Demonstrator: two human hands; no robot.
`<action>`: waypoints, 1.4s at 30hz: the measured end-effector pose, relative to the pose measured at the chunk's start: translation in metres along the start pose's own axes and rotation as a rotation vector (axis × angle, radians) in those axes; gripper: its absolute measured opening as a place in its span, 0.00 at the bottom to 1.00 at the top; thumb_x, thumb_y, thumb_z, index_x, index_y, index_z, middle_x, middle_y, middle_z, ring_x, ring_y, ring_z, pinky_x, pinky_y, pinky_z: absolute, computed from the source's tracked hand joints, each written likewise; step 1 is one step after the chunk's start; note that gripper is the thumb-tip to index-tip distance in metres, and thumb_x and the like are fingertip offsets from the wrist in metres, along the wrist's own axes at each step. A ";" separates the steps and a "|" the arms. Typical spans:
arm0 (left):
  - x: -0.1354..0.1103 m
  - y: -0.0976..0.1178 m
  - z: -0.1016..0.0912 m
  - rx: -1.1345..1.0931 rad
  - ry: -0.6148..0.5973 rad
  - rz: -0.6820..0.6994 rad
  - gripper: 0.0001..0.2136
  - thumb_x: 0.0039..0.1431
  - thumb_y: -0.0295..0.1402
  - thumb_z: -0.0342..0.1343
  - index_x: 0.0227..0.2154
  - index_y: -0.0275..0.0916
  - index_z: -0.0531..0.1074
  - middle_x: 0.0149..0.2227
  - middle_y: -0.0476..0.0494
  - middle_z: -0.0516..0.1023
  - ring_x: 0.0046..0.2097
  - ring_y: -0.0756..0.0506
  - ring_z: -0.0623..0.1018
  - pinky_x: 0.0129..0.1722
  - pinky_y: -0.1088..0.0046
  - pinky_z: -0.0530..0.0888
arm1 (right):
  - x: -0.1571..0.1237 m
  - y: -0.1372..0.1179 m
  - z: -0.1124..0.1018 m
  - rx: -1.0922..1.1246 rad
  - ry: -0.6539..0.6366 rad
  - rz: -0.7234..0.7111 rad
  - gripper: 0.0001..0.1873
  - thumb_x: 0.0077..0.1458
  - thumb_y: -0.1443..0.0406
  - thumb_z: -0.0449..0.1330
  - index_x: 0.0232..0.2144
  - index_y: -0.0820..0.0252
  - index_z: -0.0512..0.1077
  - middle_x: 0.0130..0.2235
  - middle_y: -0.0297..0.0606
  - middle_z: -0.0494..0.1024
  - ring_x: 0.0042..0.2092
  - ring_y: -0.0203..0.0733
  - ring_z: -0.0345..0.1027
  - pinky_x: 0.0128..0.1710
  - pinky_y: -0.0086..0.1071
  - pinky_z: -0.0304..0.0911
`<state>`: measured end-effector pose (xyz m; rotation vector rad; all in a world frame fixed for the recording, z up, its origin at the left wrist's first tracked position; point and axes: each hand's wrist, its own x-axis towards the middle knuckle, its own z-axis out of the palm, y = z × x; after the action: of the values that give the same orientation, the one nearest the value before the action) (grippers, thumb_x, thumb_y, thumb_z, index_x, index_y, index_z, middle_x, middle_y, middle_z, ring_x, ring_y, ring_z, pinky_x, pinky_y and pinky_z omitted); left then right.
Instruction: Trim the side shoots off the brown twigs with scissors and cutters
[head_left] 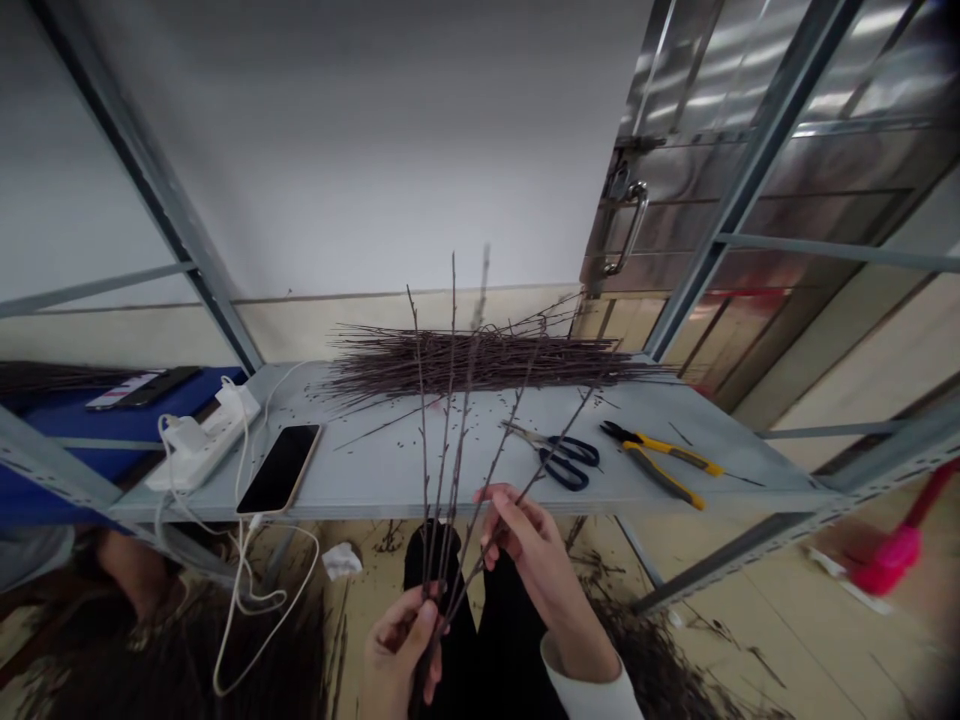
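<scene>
My left hand (405,645) is closed round the lower ends of several thin dark twigs (449,440), which fan out upward in front of the shelf. Higher up and to the right, my right hand (529,545) pinches the rightmost twig (551,455) between thumb and fingers; this twig leans right, and its lower end meets the others at my left hand. Behind them a large pile of similar twigs (480,362) lies along the back of the grey shelf (360,480). Scissors with dark blue handles (568,455) and yellow-and-black pliers (660,455) lie to the right.
A phone (281,468) and a white power strip (206,440) with white cables sit at the shelf's left. Metal posts (750,180) frame both sides. More twigs (660,650) lie on the floor. A person's arm (135,575) shows at lower left.
</scene>
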<state>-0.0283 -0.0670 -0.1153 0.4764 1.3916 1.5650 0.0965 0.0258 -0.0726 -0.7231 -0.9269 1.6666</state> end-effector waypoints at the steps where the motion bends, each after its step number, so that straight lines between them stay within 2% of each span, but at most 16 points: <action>1: 0.000 0.000 0.001 0.003 -0.010 -0.012 0.25 0.29 0.51 0.70 0.26 0.35 0.80 0.15 0.50 0.72 0.11 0.58 0.62 0.08 0.87 0.55 | -0.001 -0.001 0.000 -0.010 -0.025 -0.008 0.18 0.49 0.52 0.65 0.32 0.61 0.75 0.19 0.29 0.70 0.18 0.29 0.59 0.18 0.24 0.59; 4: 0.001 0.000 0.004 0.016 -0.042 -0.037 0.25 0.30 0.52 0.70 0.25 0.34 0.79 0.15 0.49 0.73 0.11 0.58 0.62 0.08 0.85 0.55 | -0.003 -0.003 0.001 -0.008 -0.039 -0.026 0.15 0.47 0.55 0.68 0.29 0.59 0.72 0.20 0.27 0.70 0.18 0.28 0.58 0.18 0.24 0.59; 8: 0.002 0.003 0.009 -0.005 -0.059 -0.036 0.24 0.31 0.51 0.70 0.25 0.34 0.79 0.16 0.48 0.73 0.12 0.57 0.63 0.10 0.83 0.58 | -0.002 -0.005 0.000 0.022 0.051 -0.060 0.13 0.48 0.57 0.67 0.26 0.59 0.70 0.20 0.26 0.68 0.19 0.28 0.58 0.19 0.23 0.58; 14: 0.000 0.014 0.015 -0.045 -0.117 -0.088 0.22 0.31 0.47 0.72 0.26 0.34 0.80 0.19 0.46 0.76 0.21 0.52 0.71 0.21 0.79 0.68 | 0.003 -0.005 -0.006 0.102 0.104 -0.058 0.12 0.47 0.58 0.68 0.27 0.59 0.72 0.21 0.27 0.70 0.19 0.27 0.56 0.18 0.23 0.55; 17: 0.000 0.016 0.017 -0.051 -0.146 -0.102 0.21 0.33 0.47 0.71 0.26 0.35 0.80 0.19 0.47 0.76 0.22 0.52 0.71 0.21 0.79 0.68 | 0.004 -0.006 -0.006 0.132 0.119 -0.054 0.14 0.46 0.57 0.69 0.27 0.59 0.72 0.19 0.26 0.67 0.18 0.27 0.54 0.17 0.23 0.54; 21: -0.002 0.013 0.020 -0.079 -0.193 -0.150 0.22 0.31 0.49 0.71 0.24 0.34 0.79 0.18 0.48 0.74 0.20 0.53 0.68 0.20 0.79 0.65 | 0.004 -0.008 -0.006 0.136 0.133 -0.044 0.16 0.43 0.56 0.70 0.26 0.59 0.71 0.19 0.26 0.67 0.17 0.27 0.53 0.16 0.24 0.53; 28: -0.007 0.010 0.027 -0.148 -0.160 -0.174 0.23 0.30 0.49 0.71 0.24 0.34 0.78 0.17 0.51 0.71 0.20 0.55 0.65 0.20 0.81 0.63 | 0.004 -0.006 -0.007 0.130 0.121 -0.034 0.14 0.45 0.56 0.69 0.26 0.58 0.71 0.19 0.26 0.66 0.17 0.27 0.52 0.16 0.24 0.52; 31: -0.005 0.008 0.025 -0.157 -0.237 -0.199 0.23 0.29 0.50 0.71 0.21 0.34 0.76 0.15 0.52 0.68 0.18 0.56 0.63 0.18 0.82 0.60 | 0.003 -0.005 -0.007 0.144 0.103 -0.045 0.14 0.46 0.57 0.69 0.27 0.58 0.70 0.21 0.26 0.67 0.17 0.26 0.52 0.16 0.24 0.52; 35: -0.003 0.005 0.022 -0.183 -0.358 -0.197 0.23 0.34 0.51 0.69 0.16 0.34 0.70 0.14 0.53 0.64 0.16 0.58 0.58 0.16 0.82 0.55 | -0.001 -0.007 -0.005 0.134 0.095 -0.051 0.14 0.46 0.57 0.68 0.27 0.57 0.70 0.21 0.25 0.65 0.17 0.27 0.52 0.16 0.24 0.53; 39: -0.002 0.003 0.020 -0.245 -0.485 -0.230 0.23 0.37 0.50 0.69 0.16 0.35 0.67 0.14 0.54 0.61 0.15 0.59 0.56 0.15 0.82 0.52 | -0.007 -0.012 -0.001 0.120 0.107 -0.059 0.15 0.45 0.56 0.69 0.27 0.57 0.69 0.22 0.25 0.65 0.17 0.27 0.53 0.15 0.24 0.54; 42: -0.005 0.004 0.020 -0.283 -0.528 -0.258 0.23 0.38 0.49 0.68 0.16 0.35 0.67 0.14 0.55 0.60 0.15 0.58 0.55 0.15 0.81 0.51 | -0.011 -0.016 0.002 0.112 0.092 -0.076 0.15 0.45 0.56 0.69 0.26 0.57 0.69 0.23 0.26 0.66 0.17 0.26 0.53 0.15 0.23 0.53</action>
<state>-0.0117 -0.0595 -0.1047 0.4718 0.7810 1.2773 0.1056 0.0177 -0.0575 -0.6746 -0.7812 1.5915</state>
